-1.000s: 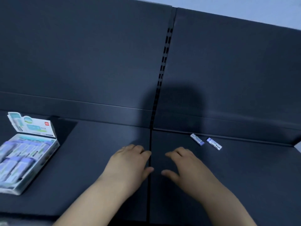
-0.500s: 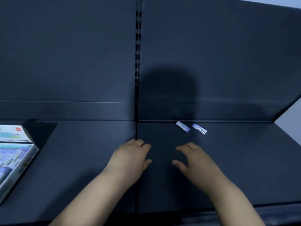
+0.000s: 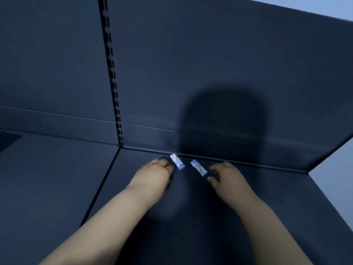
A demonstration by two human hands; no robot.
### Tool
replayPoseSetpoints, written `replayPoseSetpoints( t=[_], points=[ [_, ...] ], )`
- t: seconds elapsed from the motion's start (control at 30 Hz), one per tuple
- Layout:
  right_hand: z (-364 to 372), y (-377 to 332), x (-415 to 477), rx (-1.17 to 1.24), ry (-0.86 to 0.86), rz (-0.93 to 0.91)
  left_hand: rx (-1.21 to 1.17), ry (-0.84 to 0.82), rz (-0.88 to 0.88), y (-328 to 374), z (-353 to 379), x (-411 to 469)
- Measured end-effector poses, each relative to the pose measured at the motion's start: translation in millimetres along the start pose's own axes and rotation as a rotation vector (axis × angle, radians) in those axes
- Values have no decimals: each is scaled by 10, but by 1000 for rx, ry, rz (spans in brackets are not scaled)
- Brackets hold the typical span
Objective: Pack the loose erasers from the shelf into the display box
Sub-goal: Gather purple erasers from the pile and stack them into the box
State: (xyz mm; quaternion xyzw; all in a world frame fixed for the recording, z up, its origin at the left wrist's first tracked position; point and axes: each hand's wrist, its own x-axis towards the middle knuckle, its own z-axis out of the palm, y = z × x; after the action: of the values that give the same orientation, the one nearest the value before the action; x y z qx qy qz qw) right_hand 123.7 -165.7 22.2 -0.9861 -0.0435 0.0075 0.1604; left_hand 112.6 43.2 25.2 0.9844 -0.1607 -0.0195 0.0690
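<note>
Two small erasers in white and purple sleeves lie side by side on the dark shelf near its back wall: the left eraser (image 3: 177, 161) and the right eraser (image 3: 198, 167). My left hand (image 3: 153, 174) rests on the shelf with its fingertips just left of the left eraser. My right hand (image 3: 226, 174) hovers just right of the right eraser, thumb and fingers spread. Neither hand holds anything. The display box is out of view.
The dark shelf (image 3: 57, 188) has a seam running from the slotted upright (image 3: 112, 73) toward me. The back panel rises behind the erasers. The shelf's right end (image 3: 324, 192) drops off to a pale floor.
Both hands have reached forward and right to the two erasers. The view has swung right, so the display box at the left has left the frame.
</note>
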Motion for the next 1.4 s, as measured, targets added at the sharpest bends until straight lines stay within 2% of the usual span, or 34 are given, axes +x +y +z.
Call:
replayPoseSetpoints(
  t=[0.33,0.5,0.67,0.93,1.1,1.4],
  points=[
    [301,2,493,66,-16,-55,23,-65,-140,63,148,393],
    [253,107,545,252,-87,-3,22,-101,-45,25,106,558],
    [231,193,552,35,-112,-15,59,-45,24,-6,121,768],
    [220,119,410,15,-138,-41,222,-42,49,119,175,823],
    [231,106,266,24,-160,-107,76,-201,-68,189,189,634],
    [189,74,100,158,-189,-209,-202,-200,-229,347,28,94]
  ],
)
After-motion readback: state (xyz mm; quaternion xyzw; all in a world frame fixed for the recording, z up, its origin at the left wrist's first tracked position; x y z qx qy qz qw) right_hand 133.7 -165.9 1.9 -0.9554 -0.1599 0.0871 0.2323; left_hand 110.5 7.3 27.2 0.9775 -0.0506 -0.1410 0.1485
